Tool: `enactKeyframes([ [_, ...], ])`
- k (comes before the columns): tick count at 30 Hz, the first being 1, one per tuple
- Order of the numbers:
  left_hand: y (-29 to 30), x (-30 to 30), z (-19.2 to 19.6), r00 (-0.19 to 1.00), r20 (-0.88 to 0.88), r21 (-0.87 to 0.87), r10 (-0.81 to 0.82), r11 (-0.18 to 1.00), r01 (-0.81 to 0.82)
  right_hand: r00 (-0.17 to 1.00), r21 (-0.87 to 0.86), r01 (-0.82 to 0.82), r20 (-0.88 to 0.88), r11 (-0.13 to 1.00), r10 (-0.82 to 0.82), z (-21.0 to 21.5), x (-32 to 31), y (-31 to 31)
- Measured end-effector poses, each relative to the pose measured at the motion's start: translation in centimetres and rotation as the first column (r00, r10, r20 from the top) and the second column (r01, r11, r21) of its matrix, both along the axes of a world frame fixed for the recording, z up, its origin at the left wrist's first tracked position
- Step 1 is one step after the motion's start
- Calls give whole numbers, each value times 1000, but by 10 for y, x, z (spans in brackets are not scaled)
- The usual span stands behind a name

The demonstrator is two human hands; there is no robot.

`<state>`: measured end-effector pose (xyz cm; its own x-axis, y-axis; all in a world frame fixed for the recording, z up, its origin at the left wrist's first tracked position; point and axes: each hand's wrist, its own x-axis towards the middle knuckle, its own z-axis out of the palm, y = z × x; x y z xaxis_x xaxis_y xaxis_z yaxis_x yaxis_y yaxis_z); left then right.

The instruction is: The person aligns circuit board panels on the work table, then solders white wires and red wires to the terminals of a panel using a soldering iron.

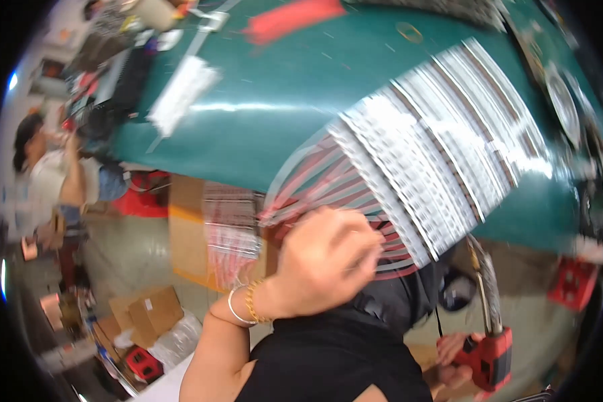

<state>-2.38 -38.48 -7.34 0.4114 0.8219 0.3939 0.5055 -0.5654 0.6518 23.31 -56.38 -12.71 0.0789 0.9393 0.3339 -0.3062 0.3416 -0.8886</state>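
Slanted white-and-silver strips (442, 147) are laid side by side, overhanging the green desk (268, 141), with red-and-grey wires (338, 179) bunched lower-left; a red-and-black handheld tool (492, 360) is held tip-up.

A blurred red piece (295, 20) lay toward the far side of the green tabletop (248, 151), and at the far left another person (52, 184) in a pale top and blue trousers was near a red stool (143, 203). At lower left, cardboard boxes (157, 315) sat beside crumpled clear plastic (181, 338), while another red stool-like object (572, 281) stood on the floor (137, 251) at right.
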Motion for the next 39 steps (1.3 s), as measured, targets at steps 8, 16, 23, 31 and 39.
enactKeyframes([
  [8,151,-142,-9,843,-338,331,419,891,-310,997,-335,69,-14,940,-78,-25,39,3],
  [16,312,-60,-6,843,-442,364,307,920,-145,996,-384,-82,-69,920,60,-33,49,11],
  [23,311,-42,-6,714,-618,286,330,940,-186,955,-510,267,28,817,-294,-27,26,14],
  [31,268,-51,7,917,-180,333,356,899,-284,958,-203,278,124,939,-257,-13,22,68],
  [39,179,-35,7,972,-180,-278,149,940,-196,922,-345,334,312,877,-228,22,-10,108],
])
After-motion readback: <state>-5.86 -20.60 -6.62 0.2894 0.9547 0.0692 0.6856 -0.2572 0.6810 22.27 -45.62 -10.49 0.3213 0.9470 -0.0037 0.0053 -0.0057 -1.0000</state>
